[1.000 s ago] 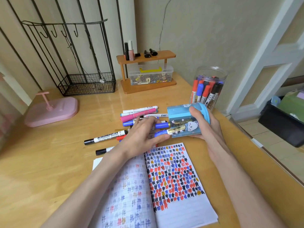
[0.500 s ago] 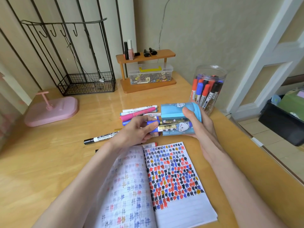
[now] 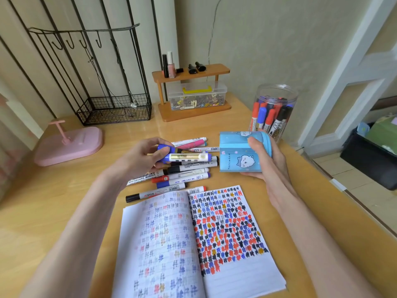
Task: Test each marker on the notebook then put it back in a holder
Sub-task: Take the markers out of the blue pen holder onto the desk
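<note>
My left hand (image 3: 139, 160) gripped a blue-capped marker (image 3: 187, 157) by its cap end. The barrel lay level and pointed to 3 o'clock, its far end just short of the blue holder (image 3: 238, 155). My right hand (image 3: 265, 162) was curled round that holder, which was tipped on its side. The open notebook (image 3: 193, 244) lay on the desk (image 3: 53, 201) at 6 o'clock. Loose markers (image 3: 189, 175) lay heaped at 12 o'clock from it, under my left hand. A clear jar (image 3: 275, 97) of markers stood at 1 o'clock
</note>
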{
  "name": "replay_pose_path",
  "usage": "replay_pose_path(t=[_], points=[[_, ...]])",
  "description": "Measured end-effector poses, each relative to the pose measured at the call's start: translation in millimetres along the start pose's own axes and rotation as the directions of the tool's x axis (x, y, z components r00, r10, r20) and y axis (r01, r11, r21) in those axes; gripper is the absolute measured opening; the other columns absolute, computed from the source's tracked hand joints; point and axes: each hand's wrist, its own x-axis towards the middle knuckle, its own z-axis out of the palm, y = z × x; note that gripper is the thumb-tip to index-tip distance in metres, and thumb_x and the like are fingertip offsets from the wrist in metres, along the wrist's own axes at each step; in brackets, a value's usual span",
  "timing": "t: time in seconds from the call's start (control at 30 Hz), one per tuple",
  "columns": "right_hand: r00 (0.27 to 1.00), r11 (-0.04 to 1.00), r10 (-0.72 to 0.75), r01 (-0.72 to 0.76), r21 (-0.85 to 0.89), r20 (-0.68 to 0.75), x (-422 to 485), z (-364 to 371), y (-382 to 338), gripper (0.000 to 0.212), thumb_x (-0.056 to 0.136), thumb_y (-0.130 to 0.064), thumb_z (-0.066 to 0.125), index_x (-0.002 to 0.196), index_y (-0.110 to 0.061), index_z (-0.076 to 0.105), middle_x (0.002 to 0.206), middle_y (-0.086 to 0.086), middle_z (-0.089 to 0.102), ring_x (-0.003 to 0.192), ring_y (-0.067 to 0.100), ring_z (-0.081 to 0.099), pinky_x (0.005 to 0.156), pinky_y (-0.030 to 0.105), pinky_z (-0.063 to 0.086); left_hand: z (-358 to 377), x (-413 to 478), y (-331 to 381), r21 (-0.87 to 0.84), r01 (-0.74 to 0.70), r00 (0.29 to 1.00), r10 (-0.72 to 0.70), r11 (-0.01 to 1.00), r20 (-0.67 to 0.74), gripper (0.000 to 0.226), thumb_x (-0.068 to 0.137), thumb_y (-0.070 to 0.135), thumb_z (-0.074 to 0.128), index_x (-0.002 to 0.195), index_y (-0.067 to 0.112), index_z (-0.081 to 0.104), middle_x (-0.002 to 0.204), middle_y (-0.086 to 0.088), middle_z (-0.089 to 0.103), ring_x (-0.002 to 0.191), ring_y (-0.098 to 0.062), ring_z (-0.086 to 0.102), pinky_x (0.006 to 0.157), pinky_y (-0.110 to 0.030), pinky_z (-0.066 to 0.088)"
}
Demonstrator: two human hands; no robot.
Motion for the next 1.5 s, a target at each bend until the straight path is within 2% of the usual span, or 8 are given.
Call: replay_pose_path(t=[0.27, 0.37, 0.53, 0.73, 0.83, 1.03, 1.27, 1.5], points=[[0.993, 0.993, 0.115, -0.115, -0.012, 0.010, -0.9, -3.1, -2.6, 0.043, 0.087, -0.062, 0.072, 0.127, -0.048, 0.062, 0.114, -0.016, 0.077, 0.098, 0.003, 0.076, 0.075, 0.031, 0.063, -2.8, -0.1, -10.7, 0.376, -0.138, 0.989, 0.149, 0.916, -0.002, 0.008, 0.100, 0.015, 0.067, 0.102, 0.023, 0.068, 0.088, -0.002, 0.074, 0.069, -0.015, 0.070, 0.063, -0.016, 0.052], [0.988, 0.990, 0.138, -0.140, 0.019, 0.076, -5.0, -5.7, -3.3, 0.063, 0.074, -0.063, 0.080, 0.130, -0.041, 0.060, 0.115, -0.013, 0.078, 0.102, 0.007, 0.076, 0.078, 0.031, 0.061, -1.2, -0.5, -12.6, 0.609, -0.183, 0.974, 0.226, 0.771, 0.007, 0.011, 0.096, 0.033, 0.073, 0.105, 0.031, 0.069, 0.095, 0.007, 0.074, 0.075, -0.020, 0.070, 0.075, -0.037, 0.058], [0.982, 0.985, 0.159, -0.164, 0.047, 0.100, -7.1, -6.5, -4.8, 0.085, 0.062, -0.047, 0.091, 0.135, -0.024, 0.054, 0.117, 0.000, 0.078, 0.100, 0.014, 0.078, 0.077, 0.032, 0.064, -2.2, -3.2, -10.5, 0.839, -0.138, 0.976, 0.215, 0.526, 0.026, 0.028, 0.092, 0.061, 0.065, 0.112, 0.041, 0.066, 0.109, 0.009, 0.066, 0.088, -0.019, 0.066, 0.075, -0.038, 0.056], [0.975, 0.981, 0.148, -0.166, 0.097, 0.168, -10.5, -2.2, -5.0, 0.077, 0.070, -0.038, 0.089, 0.137, -0.022, 0.055, 0.118, 0.000, 0.078, 0.103, 0.017, 0.077, 0.091, 0.042, 0.061, 32.2, -10.7, 8.5, 0.415, -0.245, 0.967, 0.253, 0.876, 0.036, 0.087, 0.077, 0.079, 0.064, 0.148, 0.029, 0.053, 0.135, 0.012, 0.061, 0.121, -0.005, 0.061, 0.102, -0.034, 0.053], [0.962, 0.986, 0.110, -0.138, 0.098, 0.250, -11.8, 2.3, -1.4, 0.079, 0.071, -0.038, 0.091, 0.138, -0.018, 0.053, 0.126, 0.003, 0.075, 0.111, 0.021, 0.075, 0.096, 0.045, 0.059, 68.4, -11.1, 15.2, 0.167, -0.248, 0.968, 0.238, 0.954, 0.077, 0.088, 0.084, 0.071, 0.069, 0.153, 0.021, 0.048, 0.141, 0.012, 0.063, 0.129, 0.000, 0.058, 0.111, -0.038, 0.050], [0.931, 0.981, 0.024, 0.049, -0.190, 0.364, -0.9, -10.9, 0.1, 0.098, 0.048, -0.042, 0.105, 0.134, -0.036, 0.057, 0.129, -0.005, 0.071, 0.120, 0.014, 0.069, 0.102, 0.043, 0.057, 81.6, -8.3, 17.5, -0.221, -0.228, 0.973, 0.218, 0.948, -0.071, 0.096, 0.077, 0.004, 0.086, 0.158, 0.020, 0.038, 0.143, 0.000, 0.061, 0.117, -0.006, 0.069, 0.090, -0.018, 0.056], [0.921, 0.921, 0.019, 0.135, -0.366, 0.388, 2.0, -30.5, 2.8, 0.108, 0.054, -0.021, 0.105, 0.141, -0.041, 0.045, 0.137, -0.013, 0.064, 0.124, 0.005, 0.064, 0.106, 0.041, 0.054, 96.9, -8.9, 13.4, -0.110, -0.370, 0.925, 0.377, 0.923, 0.056, 0.100, 0.080, 0.019, 0.084, 0.163, 0.026, 0.028, 0.154, 0.006, 0.052, 0.141, -0.005, 0.050, 0.116, -0.027, 0.042], [0.995, 0.918, -0.058, 0.087, -0.388, 0.085, -2.4, -33.9, 0.7, 0.097, 0.055, -0.013, 0.103, 0.131, -0.033, 0.046, 0.123, -0.016, 0.066, 0.107, -0.001, 0.067, 0.091, 0.027, 0.057, 76.8, -11.7, 13.0, 0.338, -0.434, 0.897, 0.368, 0.835, 0.244, 0.035, 0.084, 0.041, 0.084, 0.115, 0.038, 0.069, 0.115, 0.018, 0.069, 0.102, -0.006, 0.064, 0.086, -0.032, 0.053]])
